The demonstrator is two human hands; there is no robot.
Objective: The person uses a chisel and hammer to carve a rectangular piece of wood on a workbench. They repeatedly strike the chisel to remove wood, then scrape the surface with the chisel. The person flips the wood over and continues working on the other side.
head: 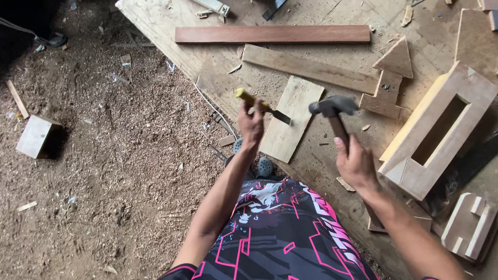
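Wood everywhere: a large plywood sheet (171, 31) is laid on a floor thick with sawdust (104, 155), and offcuts are scattered across it.

Left hand (252, 123): clenched around a chisel (262, 106) with a yellow handle. The dark blade is angled down to the right, its tip at or just above a pale short board (290, 127); contact cannot be confirmed.

Right hand (354, 162): closed around the wooden shaft of a hammer (333, 108). The grey metal head is held raised, just right of the short board and near the chisel blade, apart from it.

Short board: lies flat on the plywood, tilted, directly ahead of the person's knees, between the two hands.

Surroundings noted:
- A reddish-brown plank (272, 34) lies across the top of the sheet, a paler plank (311, 69) below it at a slant.
- An arrow-shaped wooden piece (390, 78) is seen right of the hammer head.
- A box-like wooden frame (441, 129) with a rectangular slot sits at far right, a smaller slotted piece (469, 225) below it.
- A small wooden block (35, 136) rests apart on the sawdust at left.
- Black shorts with pink pattern (280, 233) are visible at bottom centre.
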